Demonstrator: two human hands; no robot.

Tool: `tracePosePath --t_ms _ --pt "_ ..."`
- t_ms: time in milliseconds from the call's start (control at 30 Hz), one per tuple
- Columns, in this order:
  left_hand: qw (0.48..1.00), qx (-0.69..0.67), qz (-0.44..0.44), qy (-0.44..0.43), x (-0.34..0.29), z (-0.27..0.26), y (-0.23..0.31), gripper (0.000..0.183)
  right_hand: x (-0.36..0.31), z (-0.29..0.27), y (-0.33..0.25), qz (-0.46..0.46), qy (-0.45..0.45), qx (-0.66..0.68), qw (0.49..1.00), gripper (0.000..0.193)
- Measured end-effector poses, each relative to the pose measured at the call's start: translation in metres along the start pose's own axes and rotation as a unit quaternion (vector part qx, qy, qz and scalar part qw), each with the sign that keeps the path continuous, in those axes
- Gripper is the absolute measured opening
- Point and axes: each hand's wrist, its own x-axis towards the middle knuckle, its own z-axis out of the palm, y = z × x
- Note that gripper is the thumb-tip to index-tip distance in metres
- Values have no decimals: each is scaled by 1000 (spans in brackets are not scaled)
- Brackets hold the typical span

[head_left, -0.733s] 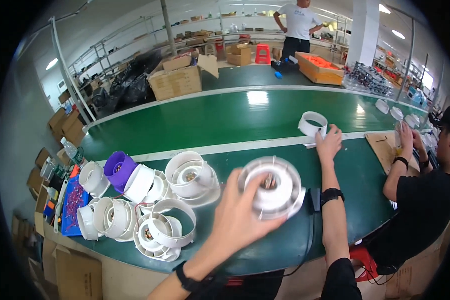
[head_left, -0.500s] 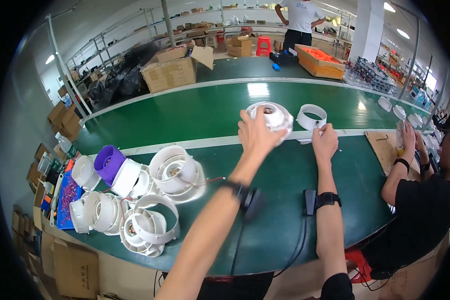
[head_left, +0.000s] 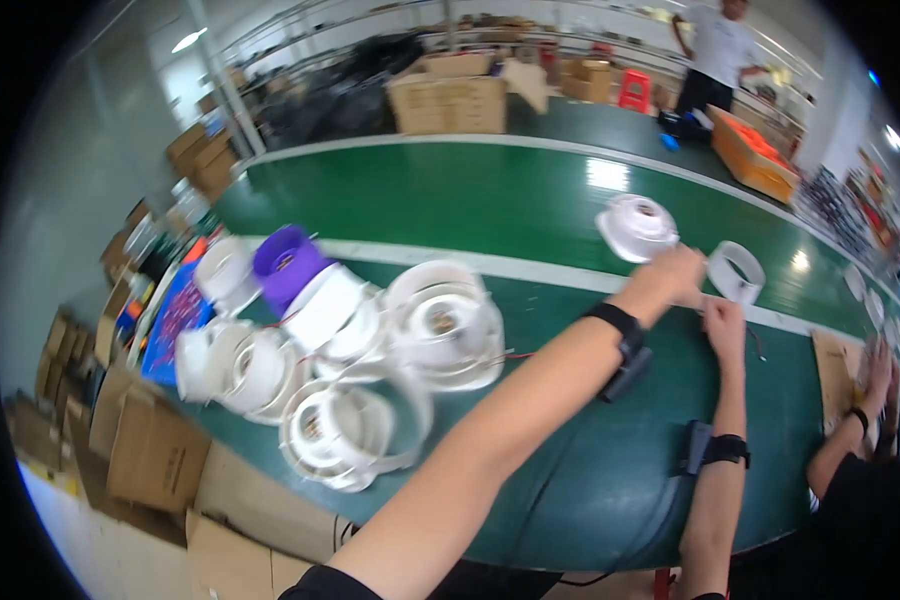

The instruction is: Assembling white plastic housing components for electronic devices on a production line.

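On the green conveyor belt (head_left: 420, 200) rests a white round plastic housing (head_left: 638, 228) with a flared rim. My left hand (head_left: 675, 275) is just to its right and in front, between it and a white plastic ring (head_left: 736, 272); its fingers are blurred and partly hidden. Below the ring, at the belt's white edge, is my right hand (head_left: 722, 328), its fingers closed on something too small to make out. A short thin wire (head_left: 758, 345) shows beside that hand. Both wrists wear black straps with small black devices.
Several white housings and rings (head_left: 445, 325) and a purple ring (head_left: 288, 265) stand at the left of the table. Beyond them lies a blue tray (head_left: 175, 320) of small red parts. A co-worker's hands (head_left: 875, 375) are at the right, by a brown board (head_left: 835, 370).
My left hand has let go of the white housing, now standing on the belt, and moved toward the ring. The whole view has swung left, so things appear further right.
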Motion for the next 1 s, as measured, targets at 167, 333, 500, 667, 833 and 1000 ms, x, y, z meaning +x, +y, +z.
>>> tracePosePath --t_ms 167,333,500,667,833,1000 --pt "981 -50 184 46 -167 -23 108 25 19 -2 30 -37 -26 -31 999 44" --pt "969 -162 188 9 -367 -83 128 39 -11 9 -137 -84 -127 64 986 29" --pt "974 -24 -31 224 -498 -129 42 59 -88 20 -260 -224 -313 156 910 20" --pt "950 -6 -213 229 -547 -126 3 87 -180 71 -372 -458 -377 177 785 38" --pt "948 -14 -179 263 -535 -95 -6 97 -202 70 -378 -397 -444 116 795 22" --pt "978 -60 -122 156 -511 -100 5 97 -186 -3 -326 -124 -359 377 845 36"
